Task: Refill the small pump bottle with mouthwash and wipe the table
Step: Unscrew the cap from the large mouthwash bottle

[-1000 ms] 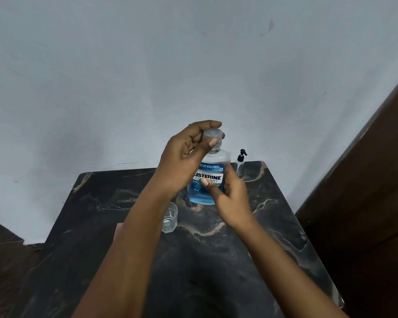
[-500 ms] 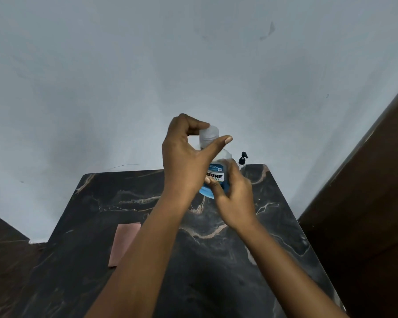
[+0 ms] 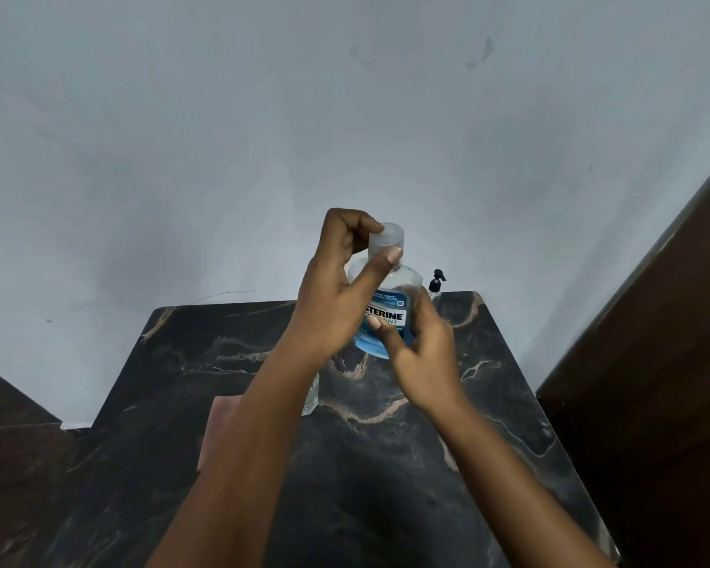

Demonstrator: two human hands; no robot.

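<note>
Left hand (image 3: pixel 328 305) regripped cap (image 3: pixel 386 238), right hand (image 3: pixel 423 354) clasps mouthwash bottle (image 3: pixel 390 309) above table (image 3: pixel 488 403); left arm hides glass (image 3: pixel 311 397), cloth (image 3: pixel 216 428); pump bottle (image 3: pixel 436 283) behind

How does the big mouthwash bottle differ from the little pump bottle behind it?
The mouthwash bottle is much larger, held up off the table by both hands; the pump bottle is slim and stands untouched at the table's far edge. The mouthwash bottle has a clear cap and blue liquid; the pump bottle has a black pump head, its contents too small to tell. Both look clear-bodied.
</note>
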